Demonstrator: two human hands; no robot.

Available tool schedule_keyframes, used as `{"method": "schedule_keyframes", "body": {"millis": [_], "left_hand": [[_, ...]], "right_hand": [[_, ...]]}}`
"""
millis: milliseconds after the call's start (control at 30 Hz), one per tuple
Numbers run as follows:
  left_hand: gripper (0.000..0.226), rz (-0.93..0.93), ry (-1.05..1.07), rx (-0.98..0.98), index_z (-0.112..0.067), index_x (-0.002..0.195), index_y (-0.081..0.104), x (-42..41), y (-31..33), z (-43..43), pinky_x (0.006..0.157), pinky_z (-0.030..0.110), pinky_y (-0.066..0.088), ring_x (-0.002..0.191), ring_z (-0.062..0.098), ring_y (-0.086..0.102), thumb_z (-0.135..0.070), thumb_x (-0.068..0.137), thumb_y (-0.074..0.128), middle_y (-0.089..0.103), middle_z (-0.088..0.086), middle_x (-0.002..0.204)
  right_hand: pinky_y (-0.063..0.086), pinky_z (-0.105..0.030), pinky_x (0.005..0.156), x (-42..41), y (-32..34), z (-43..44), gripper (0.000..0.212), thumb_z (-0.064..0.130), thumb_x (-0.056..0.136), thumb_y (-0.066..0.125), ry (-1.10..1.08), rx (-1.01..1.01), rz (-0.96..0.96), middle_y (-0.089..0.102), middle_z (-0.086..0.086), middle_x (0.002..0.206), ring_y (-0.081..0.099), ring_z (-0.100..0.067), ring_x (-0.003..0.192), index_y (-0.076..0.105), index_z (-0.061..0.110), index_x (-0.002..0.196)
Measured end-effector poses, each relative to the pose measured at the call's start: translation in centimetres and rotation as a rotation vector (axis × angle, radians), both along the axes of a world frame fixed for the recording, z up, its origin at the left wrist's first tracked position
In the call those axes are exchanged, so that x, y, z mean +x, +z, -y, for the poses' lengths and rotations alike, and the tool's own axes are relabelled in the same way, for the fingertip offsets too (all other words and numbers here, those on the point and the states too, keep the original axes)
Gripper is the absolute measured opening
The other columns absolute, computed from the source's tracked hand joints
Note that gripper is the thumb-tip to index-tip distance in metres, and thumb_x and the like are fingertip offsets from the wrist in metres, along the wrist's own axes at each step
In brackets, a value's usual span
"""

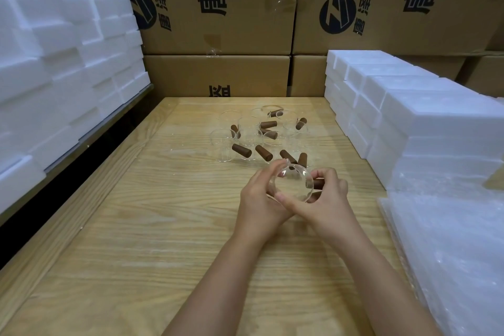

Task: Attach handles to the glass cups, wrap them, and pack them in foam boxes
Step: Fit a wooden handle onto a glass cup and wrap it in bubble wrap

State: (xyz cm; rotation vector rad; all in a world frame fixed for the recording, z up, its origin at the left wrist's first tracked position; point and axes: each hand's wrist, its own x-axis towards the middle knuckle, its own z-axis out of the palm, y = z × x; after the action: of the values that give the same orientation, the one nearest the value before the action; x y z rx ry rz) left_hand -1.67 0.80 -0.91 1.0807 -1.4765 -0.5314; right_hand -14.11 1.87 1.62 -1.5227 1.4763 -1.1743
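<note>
A clear glass cup (293,184) is held above the wooden table (163,226), its open mouth facing me. My left hand (259,196) grips its left rim and side. My right hand (327,196) holds the right side, with its fingers around the brown wooden handle (317,183) that sticks out of the cup. Farther back stands a cluster of several glass cups (245,142) with brown handles (241,150) pointing various ways.
White foam boxes are stacked high along the left (62,63) and in lower rows on the right (409,117). A pile of clear bubble wrap sheets (450,248) lies at the near right. Cardboard cartons (218,22) form the back wall.
</note>
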Motion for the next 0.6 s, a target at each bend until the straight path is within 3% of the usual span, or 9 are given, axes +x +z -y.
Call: {"method": "schedule_keyframes", "body": {"millis": [67, 100, 200, 300, 400, 500, 600], "left_hand": [[0.070, -0.099, -0.033, 0.082, -0.058, 0.105, 0.057, 0.0, 0.2, 0.0, 0.069, 0.031, 0.057, 0.067, 0.017, 0.065, -0.017, 0.059, 0.091, 0.065, -0.017, 0.101], [0.070, -0.144, -0.048, 0.112, -0.060, 0.103, 0.058, 0.1, 0.2, 0.0, 0.069, 0.032, 0.058, 0.068, 0.016, 0.066, -0.019, 0.057, 0.091, 0.066, -0.015, 0.102], [0.065, -0.222, -0.081, 0.144, -0.060, 0.101, 0.058, 0.3, 0.5, -0.1, 0.066, 0.022, 0.056, 0.075, 0.001, 0.067, -0.025, 0.056, 0.087, 0.068, -0.009, 0.104], [0.062, -0.235, -0.089, 0.151, -0.053, 0.104, 0.060, 0.3, 0.6, -0.3, 0.063, 0.016, 0.052, 0.078, -0.003, 0.066, -0.025, 0.056, 0.087, 0.068, -0.009, 0.103], [0.064, -0.227, -0.081, 0.153, -0.056, 0.104, 0.060, 0.3, 0.7, -0.3, 0.066, 0.022, 0.056, 0.078, 0.002, 0.067, -0.033, 0.052, 0.088, 0.067, -0.012, 0.105], [0.071, -0.192, -0.045, 0.137, -0.060, 0.104, 0.057, 0.2, 0.6, -0.3, 0.074, 0.039, 0.059, 0.074, 0.014, 0.067, -0.020, 0.056, 0.091, 0.066, -0.014, 0.105], [0.073, -0.090, 0.001, 0.065, -0.062, 0.105, 0.053, 0.0, 0.4, -0.2, 0.076, 0.029, 0.056, 0.073, 0.011, 0.065, -0.017, 0.062, 0.090, 0.064, -0.020, 0.105]], "right_hand": [[0.044, -0.010, 0.067, -0.3, 0.2, 0.0, 0.073, 0.050, 0.048, 0.084, 0.044, -0.039, -0.003, 0.036, 0.014, 0.109, 0.052, -0.002, 0.077, 0.045, 0.032, 0.107], [0.046, -0.012, 0.070, -0.5, 0.4, 0.0, 0.067, 0.043, 0.052, 0.085, 0.072, -0.058, 0.008, 0.039, 0.010, 0.111, 0.051, -0.004, 0.075, 0.047, 0.032, 0.106], [0.050, -0.018, 0.076, -1.1, 0.8, 0.1, 0.051, 0.022, 0.065, 0.084, 0.171, -0.082, 0.087, 0.046, -0.003, 0.116, 0.049, -0.008, 0.074, 0.052, 0.028, 0.104], [0.050, -0.016, 0.075, -1.4, 0.8, 0.1, 0.044, 0.015, 0.071, 0.080, 0.216, -0.088, 0.131, 0.046, -0.007, 0.117, 0.049, -0.003, 0.071, 0.055, 0.025, 0.105], [0.050, -0.017, 0.075, -1.2, 0.6, 0.2, 0.046, 0.017, 0.069, 0.082, 0.193, -0.096, 0.119, 0.045, -0.004, 0.117, 0.049, -0.006, 0.071, 0.054, 0.028, 0.104], [0.048, -0.016, 0.072, -0.6, 0.4, 0.0, 0.055, 0.031, 0.060, 0.086, 0.104, -0.101, 0.063, 0.044, 0.005, 0.114, 0.048, -0.007, 0.070, 0.050, 0.036, 0.100], [0.042, -0.011, 0.070, 0.4, 0.2, -0.3, 0.064, 0.046, 0.050, 0.084, 0.000, -0.100, 0.017, 0.039, 0.013, 0.111, 0.049, -0.004, 0.075, 0.044, 0.040, 0.099]]}}
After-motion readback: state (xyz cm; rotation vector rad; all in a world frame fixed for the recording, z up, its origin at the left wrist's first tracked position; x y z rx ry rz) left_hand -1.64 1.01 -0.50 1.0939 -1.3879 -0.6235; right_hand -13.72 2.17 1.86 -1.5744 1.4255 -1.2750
